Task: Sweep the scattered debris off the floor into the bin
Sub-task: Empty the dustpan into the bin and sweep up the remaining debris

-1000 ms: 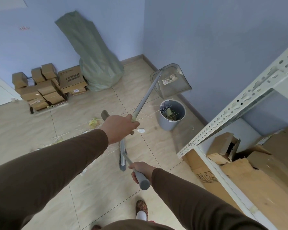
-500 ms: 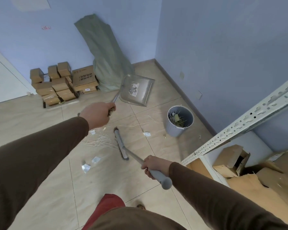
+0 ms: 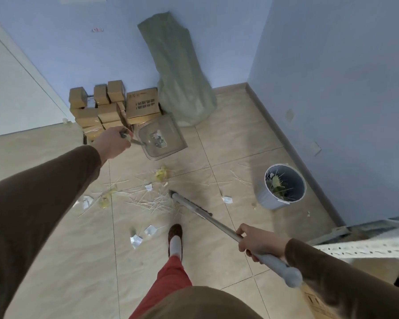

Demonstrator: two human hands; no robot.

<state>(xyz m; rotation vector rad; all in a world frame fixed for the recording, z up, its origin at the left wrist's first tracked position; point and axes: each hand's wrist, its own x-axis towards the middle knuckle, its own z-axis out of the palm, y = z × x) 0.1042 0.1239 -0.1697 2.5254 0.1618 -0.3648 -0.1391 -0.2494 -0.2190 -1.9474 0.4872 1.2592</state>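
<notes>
Debris lies between dustpan, gripped by left hand, and seemingly grounded broom, right hand holding.

Glossy beige tiled floor, see-through plastic dustpan, matt grey plastic bin, brown cardboard boxes, woven green sack.

We have swung the clear plastic dustpan away from the round grey bin, down toward the scattered debris.
</notes>
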